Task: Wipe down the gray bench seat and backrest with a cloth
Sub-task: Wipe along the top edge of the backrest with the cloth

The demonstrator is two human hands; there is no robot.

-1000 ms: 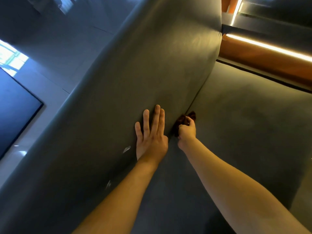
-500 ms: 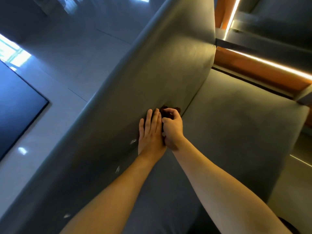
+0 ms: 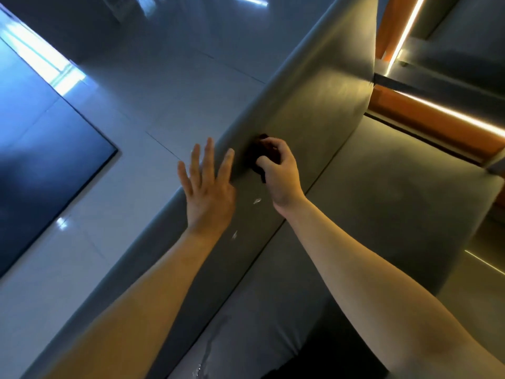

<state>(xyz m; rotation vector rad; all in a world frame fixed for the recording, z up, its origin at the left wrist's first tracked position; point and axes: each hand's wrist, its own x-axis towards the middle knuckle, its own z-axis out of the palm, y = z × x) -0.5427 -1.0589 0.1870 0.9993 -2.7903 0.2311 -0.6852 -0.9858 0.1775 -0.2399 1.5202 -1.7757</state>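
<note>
The gray bench backrest [image 3: 314,105] runs diagonally from lower left to upper right, with the gray seat [image 3: 396,214] to its right. My right hand [image 3: 278,173] grips a dark reddish cloth [image 3: 258,157] and presses it against the backrest near its top edge. Most of the cloth is hidden under the fingers. My left hand [image 3: 207,187] lies flat with straight, spread fingers on the top edge of the backrest, just left of the cloth.
A glossy pale tiled floor [image 3: 164,91] lies beyond the backrest, with a dark panel [image 3: 41,160] at the left. Orange trim with lit strips [image 3: 437,119] borders the seat's far side. Small pale marks [image 3: 257,201] show on the backrest below the cloth.
My right hand has carried the cloth from the seam between seat and backrest up toward the backrest's top. My left hand has slid up to the top edge and spread its fingers.
</note>
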